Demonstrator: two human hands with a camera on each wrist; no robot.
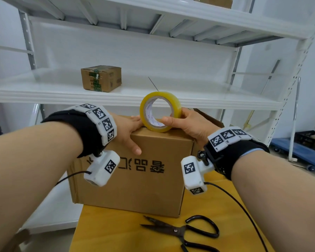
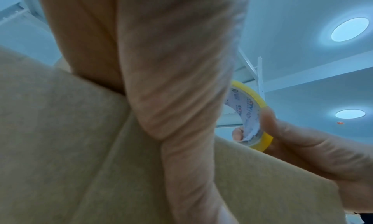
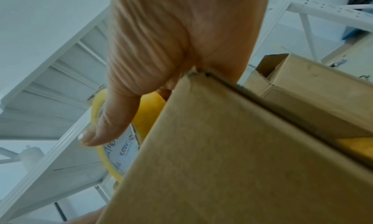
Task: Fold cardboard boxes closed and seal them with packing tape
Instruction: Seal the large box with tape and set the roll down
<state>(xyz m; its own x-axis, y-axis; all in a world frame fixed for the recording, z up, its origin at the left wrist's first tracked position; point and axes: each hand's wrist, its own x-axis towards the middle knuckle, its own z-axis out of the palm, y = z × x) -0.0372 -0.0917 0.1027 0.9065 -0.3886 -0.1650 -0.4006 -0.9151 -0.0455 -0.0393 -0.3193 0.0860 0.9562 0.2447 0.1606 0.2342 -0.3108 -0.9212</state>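
Note:
A brown cardboard box [image 1: 144, 190] with black printed characters stands on the yellow table [image 1: 116, 231]. My left hand [image 1: 130, 132] lies flat over the box's top front edge, fingers straight on the lid and thumb down the front face. My right hand [image 1: 185, 122] grips a yellow roll of packing tape [image 1: 160, 110] that stands on edge on the box top, thumb through the core. In the left wrist view the tape roll [image 2: 250, 115] shows past my palm. The right wrist view has the tape roll [image 3: 125, 147] behind my thumb and the box [image 3: 222, 163] close up.
Black scissors [image 1: 187, 231] lie on the table in front of the box. A small taped box [image 1: 101, 78] sits on the white shelf [image 1: 207, 99] behind. Another open box [image 3: 292, 77] stands to the right. A blue trolley [image 1: 298, 151] is on the floor at right.

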